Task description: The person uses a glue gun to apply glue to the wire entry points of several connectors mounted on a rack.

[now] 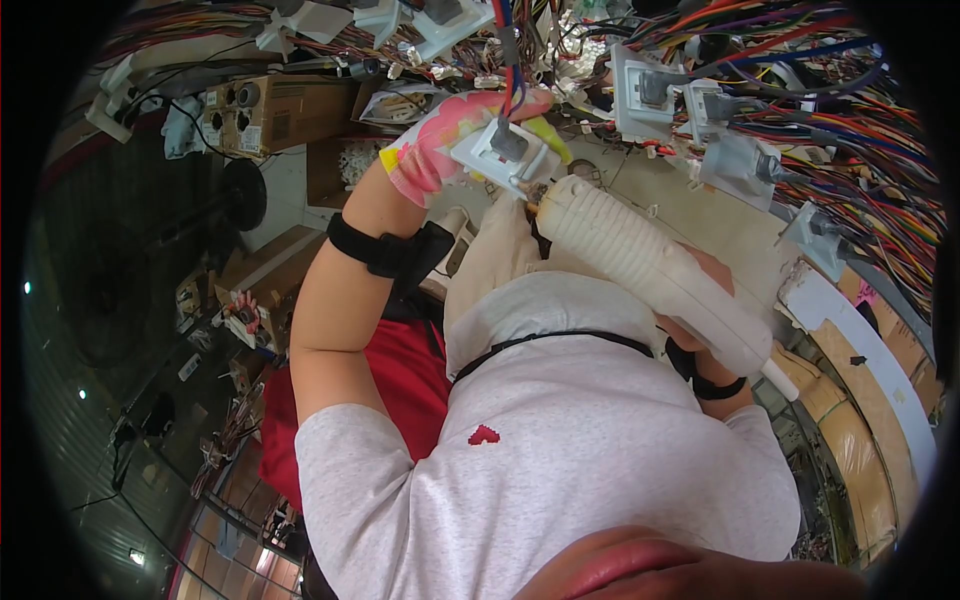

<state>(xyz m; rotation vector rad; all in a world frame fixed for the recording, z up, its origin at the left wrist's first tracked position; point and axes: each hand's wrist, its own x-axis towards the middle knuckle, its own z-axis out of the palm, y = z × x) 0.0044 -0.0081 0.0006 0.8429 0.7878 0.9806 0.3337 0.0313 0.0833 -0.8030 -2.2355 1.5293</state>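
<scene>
My left hand (438,145), in a pink, white and yellow glove, is closed on a white plastic holder (478,158). A dark grey connector (509,141) sits in this holder, and red and blue wires (507,45) run up from it. Partly hidden behind a cream-coloured hot glue gun (640,260), my right hand (712,270) grips it. The gun's ribbed front points up and left, with its tip (535,194) at the holder's lower corner. I cannot make out whether tip and holder touch. A pale stick (780,380) pokes out of the gun's back end.
More white holders with grey connectors (655,88) line the far right edge, trailing bundles of coloured wires (850,140). Other holders (440,25) stand at the top. A cardboard box (285,112) is at the upper left, and a black fan (240,197) stands below it.
</scene>
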